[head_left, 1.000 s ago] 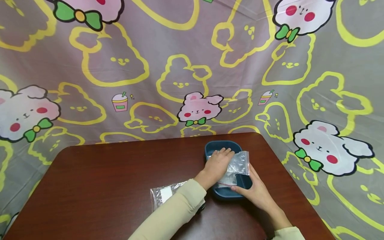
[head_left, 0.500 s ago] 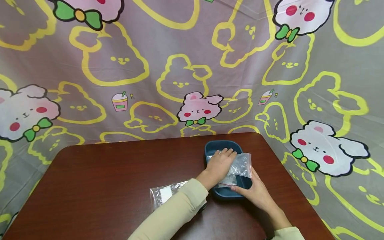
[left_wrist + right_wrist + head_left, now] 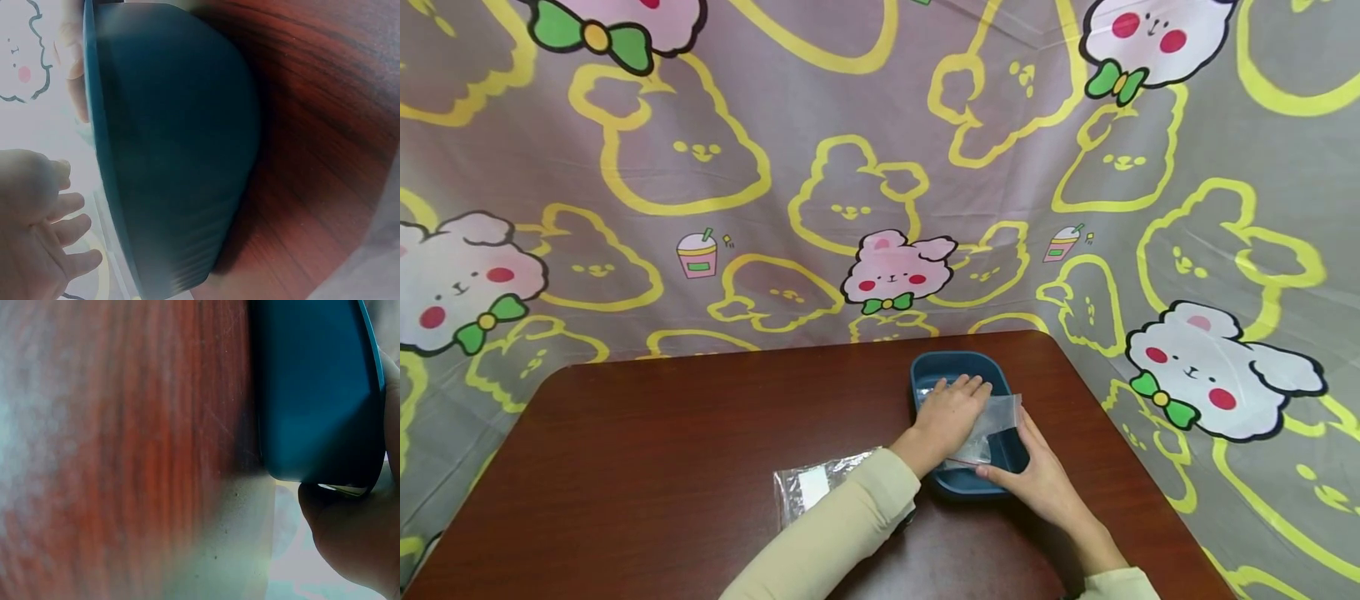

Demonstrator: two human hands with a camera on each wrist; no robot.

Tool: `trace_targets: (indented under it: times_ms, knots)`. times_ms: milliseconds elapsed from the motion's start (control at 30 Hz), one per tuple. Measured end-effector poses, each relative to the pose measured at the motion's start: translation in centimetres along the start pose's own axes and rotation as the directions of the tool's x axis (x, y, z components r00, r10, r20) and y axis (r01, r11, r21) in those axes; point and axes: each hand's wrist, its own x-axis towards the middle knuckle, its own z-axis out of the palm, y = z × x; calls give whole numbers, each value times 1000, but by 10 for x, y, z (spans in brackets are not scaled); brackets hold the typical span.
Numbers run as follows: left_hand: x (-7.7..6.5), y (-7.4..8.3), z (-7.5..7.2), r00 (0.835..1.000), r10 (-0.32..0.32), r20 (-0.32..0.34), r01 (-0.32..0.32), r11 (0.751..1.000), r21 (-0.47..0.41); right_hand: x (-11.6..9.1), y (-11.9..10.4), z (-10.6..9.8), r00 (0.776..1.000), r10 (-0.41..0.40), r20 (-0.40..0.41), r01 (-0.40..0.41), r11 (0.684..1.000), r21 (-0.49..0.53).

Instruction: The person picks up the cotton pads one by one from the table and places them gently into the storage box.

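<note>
A dark blue plastic box (image 3: 964,485) stands on the table at the right of the head view. Across it reaches my left hand (image 3: 951,412), its fingers extended over a clear zip bag (image 3: 1002,413) whose end sticks out toward the box's right rim. Another clear bag (image 3: 973,450) with a red line lies lower in the box. My right hand (image 3: 1047,471) holds the box's near right corner, thumb at the near rim and fingers along the right side. In the left wrist view, the fingers of the left hand (image 3: 44,231) are spread beside the box wall (image 3: 175,125).
A clear plastic packet (image 3: 805,492) with a white label lies on the brown table (image 3: 662,467), partly under the left sleeve (image 3: 842,533). A patterned cloth (image 3: 760,167) hangs behind and to the right of the table.
The zip bag's free end rose slightly and shifted right, then sank and came back left. The left hand shifted slightly to the right. The right hand stays at the box.
</note>
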Motion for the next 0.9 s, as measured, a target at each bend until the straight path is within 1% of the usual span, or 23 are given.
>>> trace_targets:
  times_ms: [167,333,467,667,767,900]
  knots:
    - [-1,-1,3,1000,-9,2,9,1000,-14,0,-1,0,1000,16,8,-16,1000,-11]
    - [-4,-7,7,1000,-20,-24,19,998,-56,0,0,0,1000,12,2,-12,1000,-17]
    - [-7,-11,9,999,-25,-37,23,997,-68,0,1,1,1000,-3,-8,2,1000,-26]
    - [-16,-21,12,998,-45,-44,42,996,-80,0,1,1,998,-48,-32,47,999,-25]
    - [-21,-27,15,997,-47,-58,42,996,-85,-1,0,1,998,-47,-34,46,999,-17]
    - [-30,-38,18,994,-53,-97,44,995,-94,-1,0,1,999,-40,-31,39,999,-18]
